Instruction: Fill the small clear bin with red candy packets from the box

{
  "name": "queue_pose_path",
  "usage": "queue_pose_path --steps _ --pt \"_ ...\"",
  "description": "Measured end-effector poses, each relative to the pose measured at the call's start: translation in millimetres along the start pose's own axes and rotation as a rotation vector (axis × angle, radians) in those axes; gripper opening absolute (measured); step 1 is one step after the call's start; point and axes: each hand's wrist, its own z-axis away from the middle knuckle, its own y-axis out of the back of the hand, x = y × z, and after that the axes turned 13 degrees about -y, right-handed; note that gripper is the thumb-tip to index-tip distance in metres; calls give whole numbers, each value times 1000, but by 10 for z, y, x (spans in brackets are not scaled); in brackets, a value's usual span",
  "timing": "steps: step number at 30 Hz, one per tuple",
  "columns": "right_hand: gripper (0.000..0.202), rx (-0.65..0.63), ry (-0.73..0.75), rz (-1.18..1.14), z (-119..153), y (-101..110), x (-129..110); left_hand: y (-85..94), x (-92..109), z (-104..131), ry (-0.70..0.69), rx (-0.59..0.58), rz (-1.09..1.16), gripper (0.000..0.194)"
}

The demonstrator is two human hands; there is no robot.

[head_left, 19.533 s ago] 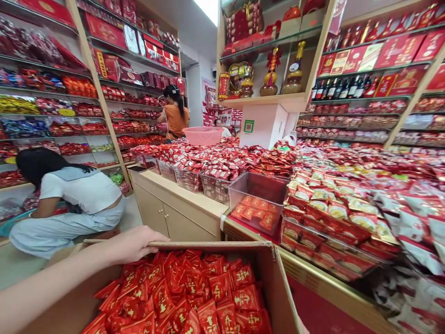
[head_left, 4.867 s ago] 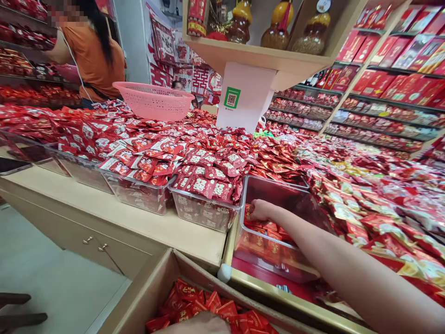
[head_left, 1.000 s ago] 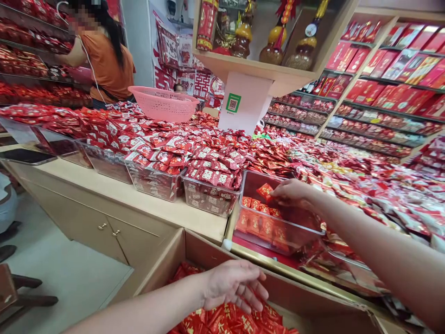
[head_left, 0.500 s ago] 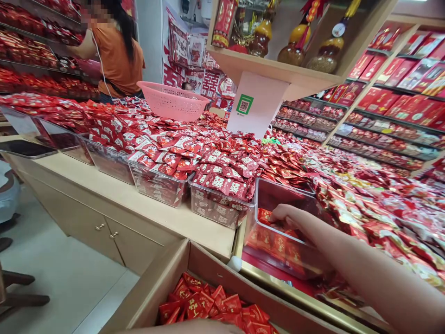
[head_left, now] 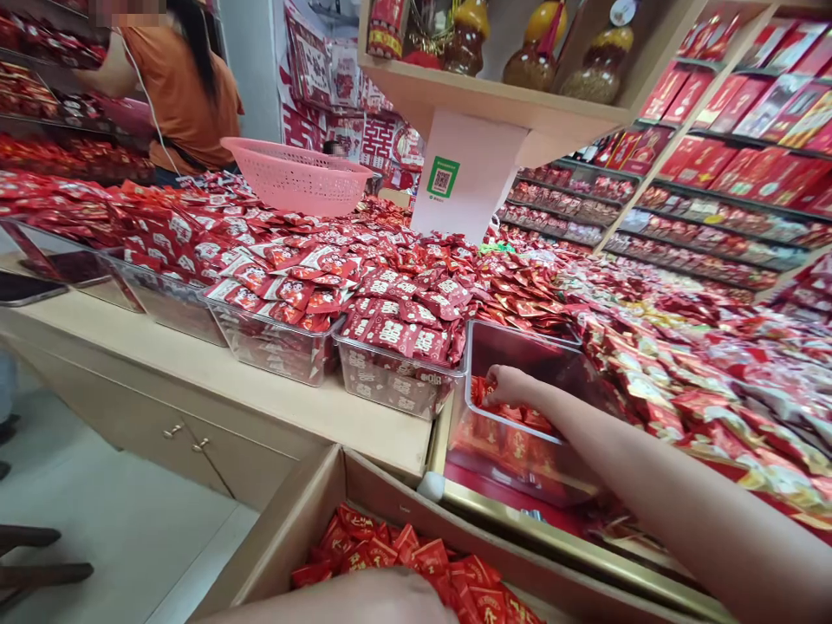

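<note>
My right hand (head_left: 510, 387) reaches into a clear plastic bin (head_left: 466, 381), its fingers curled down on a red packet with gold print (head_left: 479, 392) near the left wall. More of these packets line the bin's bottom and show through its front. My left hand (head_left: 396, 596) is low in an open cardboard box (head_left: 286, 537), over a heap of small red wrapped packets (head_left: 425, 559) with gold lettering. Only the back of this hand shows; its fingers are hidden.
Clear bins of red packets (head_left: 399, 334) stand along the counter (head_left: 286, 399). A pink basket (head_left: 299, 178) sits behind on the packets. Overhead hangs a wooden shelf (head_left: 513, 100) with gourd ornaments. A gold edge strip (head_left: 520, 529) runs beside the box. Another person (head_left: 188, 87) stands at back left.
My left hand has come further into view over the packets in the box. My right hand stays in the bin and has shifted slightly toward its left wall. The view has moved a little.
</note>
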Motion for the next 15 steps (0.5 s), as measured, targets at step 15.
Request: queue_pose_path --steps 15 --pt "18 61 631 -430 2151 -516 349 22 -178 -87 483 -75 130 24"
